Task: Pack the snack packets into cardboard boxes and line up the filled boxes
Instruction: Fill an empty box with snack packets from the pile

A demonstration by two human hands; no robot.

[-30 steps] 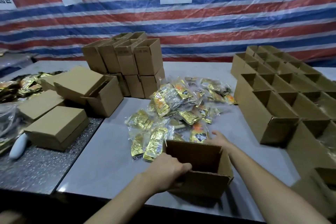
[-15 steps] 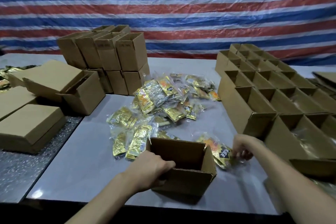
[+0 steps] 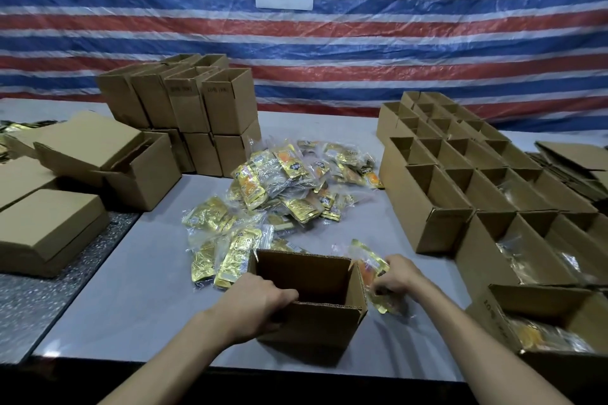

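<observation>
Gold foil and clear plastic: that's the packet (image 3: 366, 265) in the right hand (image 3: 394, 276), pinched in curled fingers just off the right wall of the open box (image 3: 312, 325). It looks light, floppy and slick, so my read is a firm pinch across the sealed edge rather than a loose palm hold, or it slides out. There may be more than one packet in that grip; I can't tell.

The left hand (image 3: 260, 306) curls over the near left rim of the box, bracing it on the grey table (image 3: 131, 289). The cardboard is stiff but thin, and empty it would likely skate, so the brace makes sense.

The box mouth sits between the two hands, with the packet beside the rim, not yet inside. The loose pile (image 3: 283, 194) lies just beyond the box, and the rows of boxes (image 3: 437, 207) stand off to the right.
</observation>
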